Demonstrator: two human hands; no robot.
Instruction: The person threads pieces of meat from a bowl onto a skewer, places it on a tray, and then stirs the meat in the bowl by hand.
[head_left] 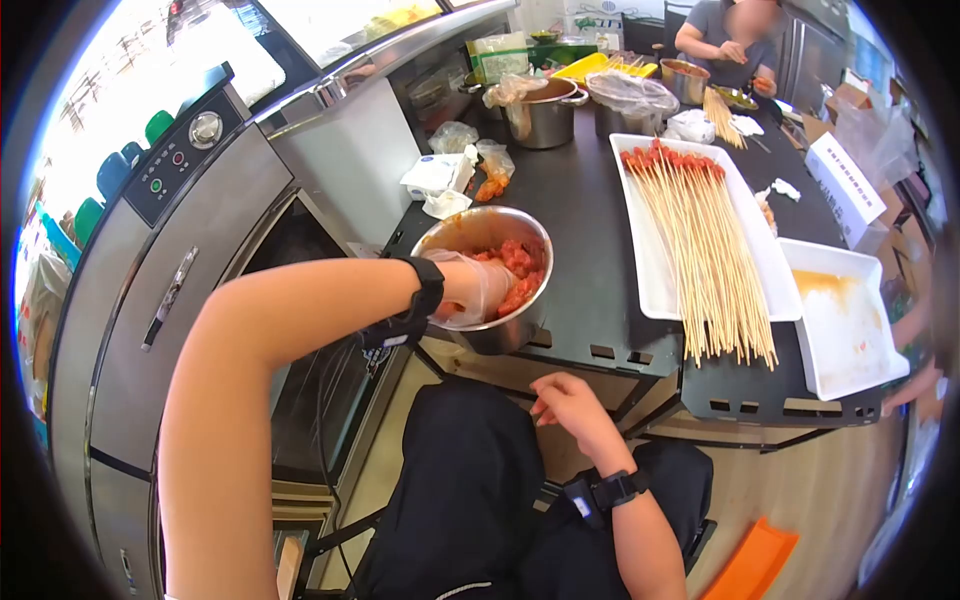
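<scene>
My left hand (483, 290), in a clear plastic glove, reaches down into a metal pot (505, 335) of red raw meat pieces (517, 262). It touches the meat; its fingertips are hidden, so whether they grip a piece cannot be told. Over my lap, below the table edge, my bare right hand (570, 405) holds nothing, its fingers loosely bent and apart. Right of the pot, a white tray (630, 230) carries many wooden skewers (705, 255). Red meat (675, 160) is threaded on their far ends, and their bare ends stick out past the near rim.
A second white tray (850, 340) with brownish liquid lies at the right. Behind are a lidless steel pot (540, 125), a plastic-covered pot (630, 100), and a tissue pack (438, 175). Across the table sits a person (725, 45). A steel cabinet (170, 260) stands left.
</scene>
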